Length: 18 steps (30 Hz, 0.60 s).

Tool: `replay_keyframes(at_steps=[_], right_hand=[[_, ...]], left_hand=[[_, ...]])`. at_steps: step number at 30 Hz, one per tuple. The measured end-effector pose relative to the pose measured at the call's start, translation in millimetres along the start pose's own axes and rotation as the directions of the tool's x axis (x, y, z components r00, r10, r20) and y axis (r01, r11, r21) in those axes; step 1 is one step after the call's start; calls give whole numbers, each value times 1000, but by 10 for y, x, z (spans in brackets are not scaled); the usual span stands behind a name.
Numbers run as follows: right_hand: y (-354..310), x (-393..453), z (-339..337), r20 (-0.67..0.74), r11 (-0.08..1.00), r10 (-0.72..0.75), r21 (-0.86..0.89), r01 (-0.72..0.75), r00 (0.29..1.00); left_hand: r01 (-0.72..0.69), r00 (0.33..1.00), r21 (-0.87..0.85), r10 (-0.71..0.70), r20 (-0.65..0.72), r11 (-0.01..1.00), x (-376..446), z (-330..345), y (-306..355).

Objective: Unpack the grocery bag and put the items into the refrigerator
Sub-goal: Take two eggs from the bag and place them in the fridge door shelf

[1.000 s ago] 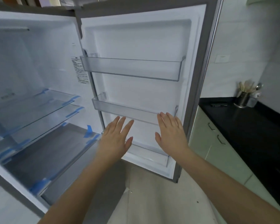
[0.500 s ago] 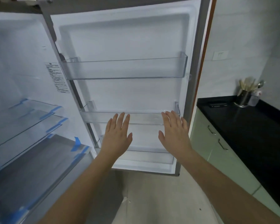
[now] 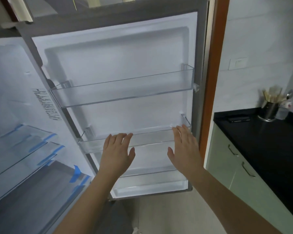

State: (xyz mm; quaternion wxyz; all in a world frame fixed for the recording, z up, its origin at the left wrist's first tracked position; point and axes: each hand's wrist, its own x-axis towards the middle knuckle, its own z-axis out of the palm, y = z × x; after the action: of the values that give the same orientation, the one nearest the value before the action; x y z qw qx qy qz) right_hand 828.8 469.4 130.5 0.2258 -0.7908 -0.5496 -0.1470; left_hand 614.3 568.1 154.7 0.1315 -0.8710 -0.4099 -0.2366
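Note:
The refrigerator door stands wide open in front of me, its white inner side facing me. It carries a clear upper bin, a clear middle bin and a lower bin, all with nothing in them. My left hand and my right hand are raised, palms forward and fingers apart, just before the middle bin. Neither hand holds anything. The refrigerator's glass shelves with blue tape show at the left. No grocery bag is in view.
A black countertop over pale green cabinets runs along the right. On it stand a metal utensil holder and a dark flat object. An orange-brown door frame rises behind the refrigerator door. Beige floor lies below.
The view has swung right, so the door now faces me squarely. Both hands stay open and have risen slightly toward the middle bin.

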Motion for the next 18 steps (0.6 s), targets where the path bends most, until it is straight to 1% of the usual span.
replay_keyframes(at_steps=[4,7,11,14,18], right_hand=[[26,93,33,-18,999,-1,52,2,1000],[32,121,28,-10,998,-3,70,3,1000],[-9,110,23,9,999,10,45,-10,1000],[-10,94,-34,75,1000,20,5,-21,997],[-71,-20,-187,127,994,43,-105,-30,991]], left_hand=[[4,1000,-10,-4,0,1000,76,45,-20],[13,1000,18,-13,4,1000,79,94,38],[-3,1000,60,2,8,998,70,128,30],[-47,999,65,46,8,997,62,136,-18],[-107,994,-1,107,12,994,65,102,-108]])
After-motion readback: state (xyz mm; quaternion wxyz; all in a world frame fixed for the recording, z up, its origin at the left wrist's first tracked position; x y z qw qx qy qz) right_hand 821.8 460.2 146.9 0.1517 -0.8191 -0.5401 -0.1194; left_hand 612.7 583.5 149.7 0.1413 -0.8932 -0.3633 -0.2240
